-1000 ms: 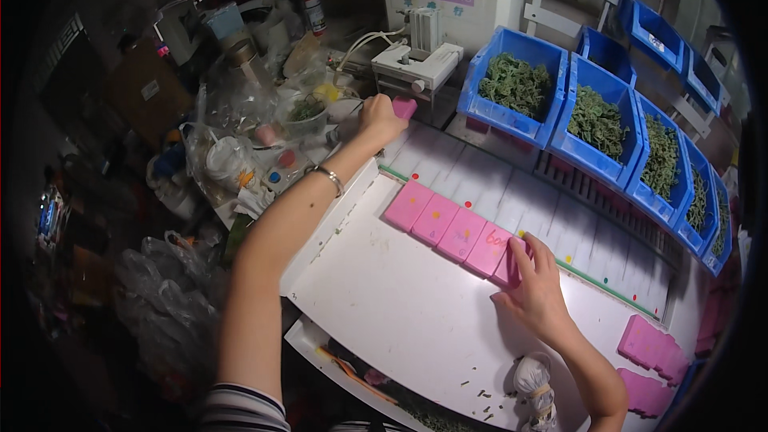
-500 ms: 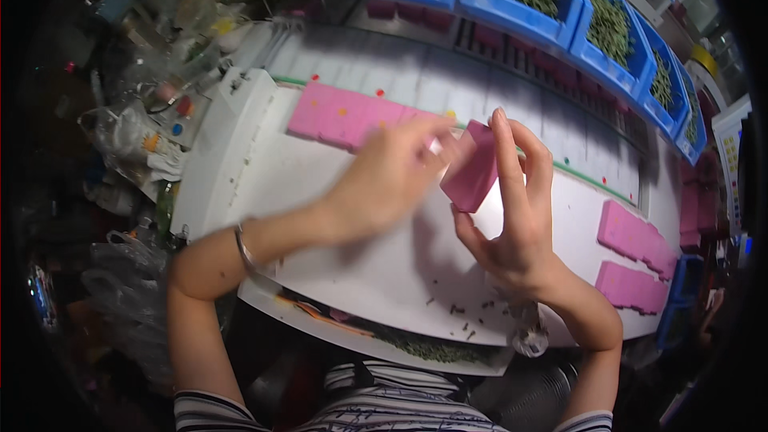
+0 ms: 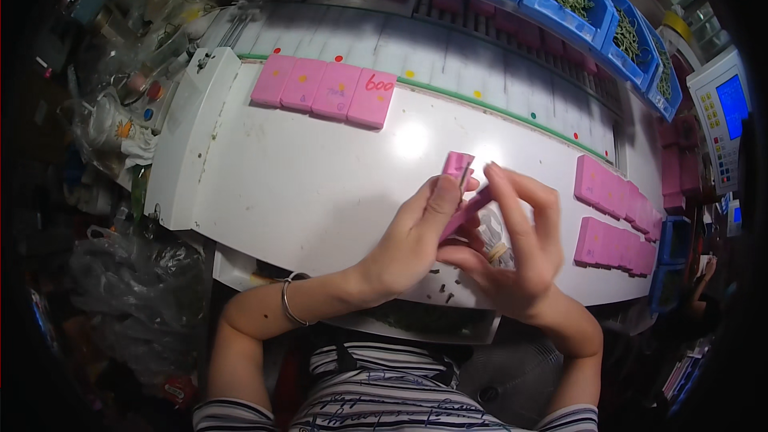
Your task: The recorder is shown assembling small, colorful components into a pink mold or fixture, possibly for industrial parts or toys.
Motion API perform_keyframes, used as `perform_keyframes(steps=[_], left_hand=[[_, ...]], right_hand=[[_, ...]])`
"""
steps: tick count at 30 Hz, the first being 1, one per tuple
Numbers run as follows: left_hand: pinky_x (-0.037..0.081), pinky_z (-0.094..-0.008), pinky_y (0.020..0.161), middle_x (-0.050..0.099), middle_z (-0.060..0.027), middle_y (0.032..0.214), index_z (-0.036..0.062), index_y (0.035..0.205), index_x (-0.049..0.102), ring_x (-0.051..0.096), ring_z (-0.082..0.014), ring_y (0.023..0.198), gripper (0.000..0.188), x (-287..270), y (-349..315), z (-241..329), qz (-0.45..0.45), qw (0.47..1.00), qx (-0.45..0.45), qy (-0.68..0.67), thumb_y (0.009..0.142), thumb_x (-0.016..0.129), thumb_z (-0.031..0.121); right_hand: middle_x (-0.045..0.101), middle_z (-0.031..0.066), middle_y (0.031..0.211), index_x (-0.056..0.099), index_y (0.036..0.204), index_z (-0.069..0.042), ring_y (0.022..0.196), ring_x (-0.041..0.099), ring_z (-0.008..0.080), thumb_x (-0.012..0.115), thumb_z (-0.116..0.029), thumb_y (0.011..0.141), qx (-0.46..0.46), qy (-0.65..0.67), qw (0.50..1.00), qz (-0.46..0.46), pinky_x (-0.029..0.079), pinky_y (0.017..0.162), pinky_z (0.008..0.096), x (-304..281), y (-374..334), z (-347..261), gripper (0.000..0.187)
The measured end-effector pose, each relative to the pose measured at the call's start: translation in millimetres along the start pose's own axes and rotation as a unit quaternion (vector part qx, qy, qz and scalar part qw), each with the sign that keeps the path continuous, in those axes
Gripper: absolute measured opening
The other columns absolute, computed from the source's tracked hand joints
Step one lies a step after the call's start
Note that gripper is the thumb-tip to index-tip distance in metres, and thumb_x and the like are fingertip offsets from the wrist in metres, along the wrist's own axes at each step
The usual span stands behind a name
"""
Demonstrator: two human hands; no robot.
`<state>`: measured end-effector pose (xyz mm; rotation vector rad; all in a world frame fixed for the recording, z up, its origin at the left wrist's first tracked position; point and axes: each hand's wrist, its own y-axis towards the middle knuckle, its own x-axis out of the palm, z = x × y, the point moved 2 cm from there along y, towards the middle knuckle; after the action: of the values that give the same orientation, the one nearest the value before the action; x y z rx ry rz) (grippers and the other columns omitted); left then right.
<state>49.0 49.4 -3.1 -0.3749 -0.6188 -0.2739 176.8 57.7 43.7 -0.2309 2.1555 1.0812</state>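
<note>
Over the middle of the white table, my left hand (image 3: 404, 244) is closed around a small pink packet (image 3: 458, 163), its thumb pressed on the near side. One end of the packet stands up and looks opened or folded back. My right hand (image 3: 524, 252) grips the other side, fingertips by its upper edge and thumb low against it. The fingers partly hide the packet's shape. Just behind the right hand lies a clear plastic bag (image 3: 494, 234). Several small dark bits (image 3: 446, 298) are scattered on the table below the hands.
A row of pink packets (image 3: 320, 90) lies at the far left of the table (image 3: 320, 176). Two more rows (image 3: 598, 184) are at the right. Blue bins (image 3: 572, 8) of green dried pieces stand behind a green-edged strip. A control panel (image 3: 724, 112) is far right.
My left hand has moved right and down and now holds the pink packet, which has come lower and tilted. My right hand has lowered. The whole view has shifted.
</note>
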Motion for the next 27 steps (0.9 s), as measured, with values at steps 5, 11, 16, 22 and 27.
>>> perform_keyframes(steps=[5,11,16,22,27], left_hand=[[0.052,-0.0371,0.082,0.054,-0.0103,0.098,-0.0016,0.122,0.043,0.058,-0.0184,0.086,0.065,-4.7,3.2,-5.0,0.052,0.992,0.009,-0.117,0.095,0.025,0.054],[0.051,-0.0286,0.058,0.057,-0.0096,0.077,-0.0045,0.107,0.052,0.058,-0.0153,0.064,0.060,3.7,-11.4,-0.2,0.052,0.998,0.014,-0.045,0.098,0.025,0.048],[0.048,-0.0284,0.050,0.054,-0.0120,0.060,-0.0064,0.091,0.055,0.055,-0.0169,0.051,0.062,12.7,-24.0,12.1,0.004,0.987,0.063,0.146,0.099,0.015,0.041],[0.047,-0.0280,0.049,0.054,-0.0114,0.059,-0.0063,0.085,0.055,0.055,-0.0163,0.051,0.064,8.2,-24.6,11.3,0.003,0.976,0.053,0.210,0.099,0.016,0.041],[0.047,-0.0277,0.049,0.055,-0.0118,0.061,-0.0065,0.087,0.056,0.055,-0.0154,0.052,0.061,4.8,-21.7,11.6,-0.007,0.987,0.019,0.160,0.100,0.018,0.040]], right_hand=[[0.060,0.0096,0.080,0.065,0.096,0.003,0.066,0.057,0.0203,0.067,-0.003,0.056,-0.064,0.132,0.987,-0.071,0.043,0.055,0.0296,-7.9,-26.0,-18.0,0.040],[0.059,0.0097,0.074,0.060,0.100,0.005,0.059,0.058,0.0183,0.058,0.012,0.072,0.099,0.207,0.973,-0.041,0.045,0.053,0.0262,-9.9,-17.2,-17.2,0.028],[0.057,0.0084,0.075,0.054,0.106,0.006,0.060,0.058,0.0112,0.049,0.011,0.086,0.207,0.223,0.953,-0.009,0.046,0.052,0.0221,-6.2,-3.3,-7.6,0.022],[0.053,0.0059,0.073,0.053,0.104,0.004,0.058,0.053,0.0091,0.046,0.008,0.089,0.164,0.125,0.978,0.025,0.044,0.049,0.0223,2.1,-13.1,-11.7,0.018],[0.049,0.0027,0.077,0.048,0.109,0.003,0.059,0.046,0.0037,0.042,-0.003,0.095,0.233,0.325,0.916,0.025,0.038,0.050,0.0164,1.3,-19.1,-6.5,0.017]])
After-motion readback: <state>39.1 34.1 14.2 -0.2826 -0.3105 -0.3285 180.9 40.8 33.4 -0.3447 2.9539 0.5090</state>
